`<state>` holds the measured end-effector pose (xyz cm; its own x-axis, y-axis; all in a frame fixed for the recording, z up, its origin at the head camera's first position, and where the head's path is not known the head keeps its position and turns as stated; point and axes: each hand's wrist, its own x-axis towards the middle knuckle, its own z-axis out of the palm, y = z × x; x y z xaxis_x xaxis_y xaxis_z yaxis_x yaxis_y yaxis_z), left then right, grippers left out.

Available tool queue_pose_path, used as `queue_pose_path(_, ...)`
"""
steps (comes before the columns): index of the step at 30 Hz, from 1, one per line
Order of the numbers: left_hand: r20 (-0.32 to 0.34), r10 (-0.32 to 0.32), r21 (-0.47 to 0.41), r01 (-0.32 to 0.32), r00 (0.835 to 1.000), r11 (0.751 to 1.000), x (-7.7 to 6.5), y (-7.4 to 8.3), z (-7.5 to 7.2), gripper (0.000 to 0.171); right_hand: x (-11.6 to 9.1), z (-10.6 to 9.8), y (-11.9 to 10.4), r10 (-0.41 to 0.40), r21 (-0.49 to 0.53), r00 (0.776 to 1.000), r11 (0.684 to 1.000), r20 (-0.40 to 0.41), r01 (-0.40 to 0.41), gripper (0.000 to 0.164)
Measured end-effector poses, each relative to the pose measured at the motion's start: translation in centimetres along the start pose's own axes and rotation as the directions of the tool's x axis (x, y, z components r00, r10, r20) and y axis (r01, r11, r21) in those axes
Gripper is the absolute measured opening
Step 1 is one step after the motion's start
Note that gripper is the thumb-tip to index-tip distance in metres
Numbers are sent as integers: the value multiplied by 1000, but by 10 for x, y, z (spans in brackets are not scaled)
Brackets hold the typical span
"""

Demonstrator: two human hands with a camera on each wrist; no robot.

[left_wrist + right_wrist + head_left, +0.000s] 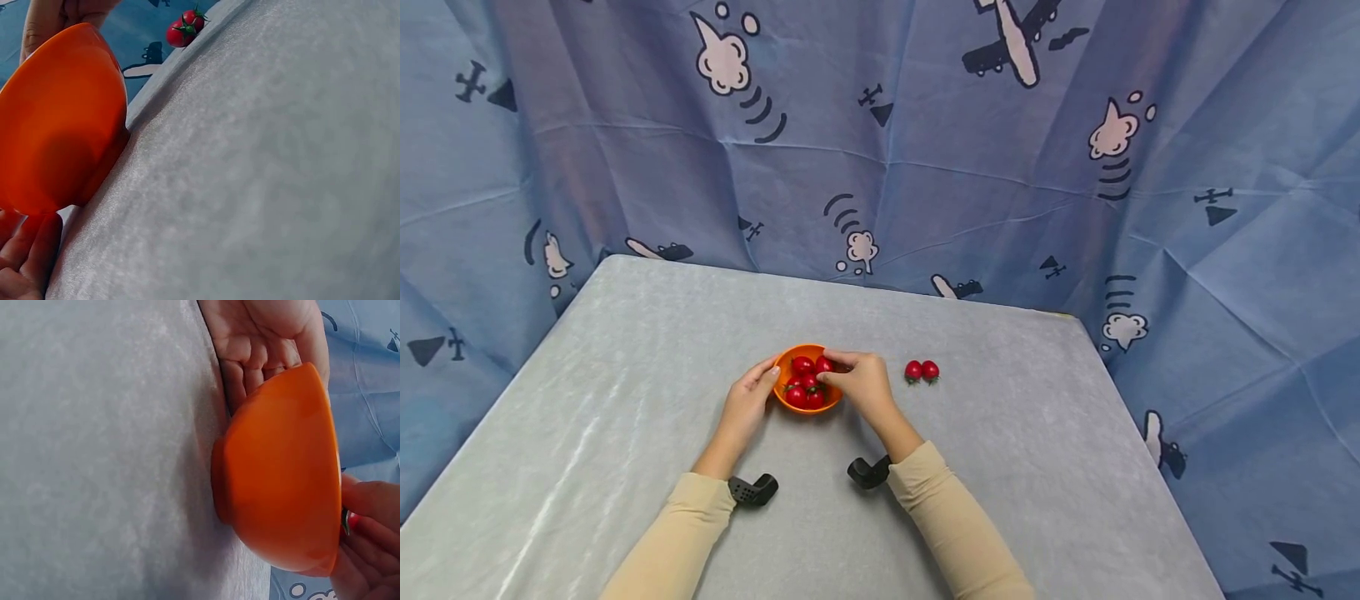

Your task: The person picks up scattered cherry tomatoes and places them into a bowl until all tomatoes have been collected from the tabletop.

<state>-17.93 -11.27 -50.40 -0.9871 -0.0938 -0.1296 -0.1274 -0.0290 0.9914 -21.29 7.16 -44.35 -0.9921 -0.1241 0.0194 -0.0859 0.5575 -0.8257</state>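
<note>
An orange bowl (780, 395) stands on the table with several red cherry tomatoes (796, 396) inside. My left hand (749, 400) grips its left side, thumb at the rim and fingers along the outer wall. Over the bowl's right rim, my right hand (867, 385) pinches a cherry tomato (823, 364) between thumb and fingers. In the right wrist view only a sliver of that tomato (354, 520) shows between the fingers; the bowl's wall hides its contents there. Two more cherry tomatoes, a left one (913, 371) and a right one (930, 371), lie together right of the bowl.
A pale grey cloth covers the table (1037, 467). Behind it hangs a blue curtain (820, 100) printed with planes and clouds, meeting the table's far edge. Each wrist wears a black camera mount, the left one (752, 490) and the right one (868, 473).
</note>
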Motion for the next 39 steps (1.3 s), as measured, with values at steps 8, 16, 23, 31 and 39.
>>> queue_pose_path(8, 1, 14, 8, -14, 1000, 1000, 3, 2, 3, 45, 1, -1, -1, -43, -48, 999, 998, -3, 43, 36)
queue_pose_path(16, 8, 15, 2, -15, 1000, 1000, 5, 2, 5, 44, 2, -3, 2, -44, -49, 999, 998, -3, 44, 38)
queue_pose_path(23, 6, 19, 1, -19, 1000, 1000, 5, 4, 6, 44, 3, -5, 2, -35, -20, 999, 999, -9, 34, 38)
queue_pose_path(31, 5, 3, 29, -4, 1000, 1000, -1, 1, 6, 44, -11, -24, 11, 69, 190, 995, 980, -66, -55, 36)
queue_pose_path(39, -17, 12, 22, -12, 1000, 1000, -2, -1, 2, 45, -22, -60, 21, 145, 233, 973, 967, -178, -101, 40)
